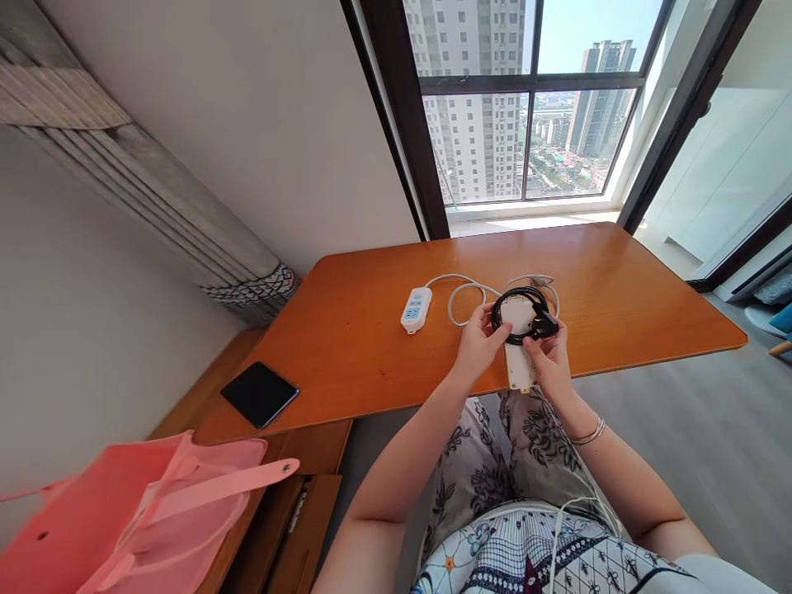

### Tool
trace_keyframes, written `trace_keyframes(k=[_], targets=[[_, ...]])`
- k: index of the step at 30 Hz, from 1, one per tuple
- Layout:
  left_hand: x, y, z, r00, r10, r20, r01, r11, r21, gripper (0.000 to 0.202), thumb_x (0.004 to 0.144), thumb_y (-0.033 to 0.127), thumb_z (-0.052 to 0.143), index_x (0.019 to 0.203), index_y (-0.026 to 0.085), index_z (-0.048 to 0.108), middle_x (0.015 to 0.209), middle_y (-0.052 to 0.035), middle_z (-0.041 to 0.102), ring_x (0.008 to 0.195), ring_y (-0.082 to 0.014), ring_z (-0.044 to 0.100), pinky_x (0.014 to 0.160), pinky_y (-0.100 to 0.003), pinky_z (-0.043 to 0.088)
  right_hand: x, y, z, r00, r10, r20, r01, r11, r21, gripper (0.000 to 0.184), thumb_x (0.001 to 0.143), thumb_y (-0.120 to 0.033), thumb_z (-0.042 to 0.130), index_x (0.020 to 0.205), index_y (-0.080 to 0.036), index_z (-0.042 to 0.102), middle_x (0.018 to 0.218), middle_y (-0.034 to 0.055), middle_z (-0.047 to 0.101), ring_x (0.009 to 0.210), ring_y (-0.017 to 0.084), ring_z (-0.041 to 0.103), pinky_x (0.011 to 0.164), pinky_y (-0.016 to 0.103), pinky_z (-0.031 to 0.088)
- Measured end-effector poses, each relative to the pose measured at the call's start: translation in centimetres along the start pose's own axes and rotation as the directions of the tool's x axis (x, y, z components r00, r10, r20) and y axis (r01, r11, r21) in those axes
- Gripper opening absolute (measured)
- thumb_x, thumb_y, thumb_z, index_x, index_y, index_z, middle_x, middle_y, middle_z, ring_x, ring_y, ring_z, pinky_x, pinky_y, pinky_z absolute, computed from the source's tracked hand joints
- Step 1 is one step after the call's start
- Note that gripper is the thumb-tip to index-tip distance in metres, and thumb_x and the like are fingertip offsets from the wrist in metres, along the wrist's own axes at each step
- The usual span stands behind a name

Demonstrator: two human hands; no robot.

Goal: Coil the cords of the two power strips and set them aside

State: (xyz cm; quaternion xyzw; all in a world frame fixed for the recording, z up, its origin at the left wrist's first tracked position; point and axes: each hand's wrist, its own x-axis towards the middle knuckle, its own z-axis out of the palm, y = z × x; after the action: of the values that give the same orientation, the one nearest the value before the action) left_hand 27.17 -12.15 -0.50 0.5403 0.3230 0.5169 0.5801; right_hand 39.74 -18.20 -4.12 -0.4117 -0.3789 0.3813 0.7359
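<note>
A coiled black power cable (497,318) with a black plug (544,323) is between my hands, above the table's near edge. My left hand (479,342) pinches the left side of the coil, thumb in front. At the plug end, my right hand (550,359) grips the coil from the right, fingers partly hidden behind it. Directly under the coil lies a long white power strip (520,367), its lower end at the table edge. A small white socket block (417,309) rests to the left, with a looped white cord (454,278) trailing from it towards my hands.
The orange-brown wooden table (365,330) stands before a window (525,148). On its left end lies a black tablet (260,394). A pink bag (186,503) sits at the lower left, and a white cord (557,532) runs over my lap.
</note>
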Motion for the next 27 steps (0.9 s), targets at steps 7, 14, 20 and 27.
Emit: trace_keyframes(k=[7,14,20,27], targets=[[0.0,0.0,0.8,0.997,-0.032,-0.069,0.026,0.995,-0.095,0.057,0.063,0.031,0.086,0.110,0.021,0.055,0.082,0.0002,0.069,0.076,-0.0149,0.067,0.074,-0.028,0.054,-1.3,-0.7,-0.8,0.995,0.027,0.098,-0.021,0.998,-0.061,0.064,0.074,-0.053,0.084,0.122,-0.026,0.049,0.126,0.0094,0.064,0.112,0.025,0.065,0.095,0.040,0.056],[0.1,0.7,0.9,0.990,-0.099,-0.100,0.087,0.989,-0.116,0.063,0.063,0.042,0.088,0.111,0.022,0.052,0.102,-0.0056,0.073,0.087,-0.0206,0.071,0.067,-0.030,0.059,-2.6,-0.3,-3.0,0.974,0.134,0.183,-0.093,0.972,-0.217,0.054,0.084,-0.061,0.073,0.120,-0.022,0.060,0.111,0.0076,0.070,0.098,0.024,0.065,0.089,0.039,0.054],[0.3,0.6,1.8,0.990,-0.133,-0.043,0.124,0.980,-0.157,0.057,0.071,0.044,0.084,0.114,0.022,0.054,0.115,-0.0081,0.071,0.102,-0.0241,0.070,0.076,-0.035,0.061,-2.3,-0.2,-3.8,0.988,0.102,0.120,-0.068,0.964,-0.259,0.056,0.082,-0.060,0.074,0.121,-0.021,0.064,0.117,0.0079,0.072,0.105,0.027,0.066,0.094,0.041,0.053],[0.6,-0.2,0.3,0.999,0.025,-0.042,-0.026,0.999,-0.026,0.047,0.082,0.054,0.069,0.114,0.022,0.055,0.101,-0.0064,0.070,0.082,-0.0186,0.072,0.074,-0.033,0.058,0.0,-1.1,-6.0,0.999,0.009,0.048,0.007,0.948,-0.318,0.055,0.081,-0.058,0.075,0.120,-0.021,0.066,0.117,0.0091,0.072,0.105,0.028,0.066,0.093,0.042,0.054]])
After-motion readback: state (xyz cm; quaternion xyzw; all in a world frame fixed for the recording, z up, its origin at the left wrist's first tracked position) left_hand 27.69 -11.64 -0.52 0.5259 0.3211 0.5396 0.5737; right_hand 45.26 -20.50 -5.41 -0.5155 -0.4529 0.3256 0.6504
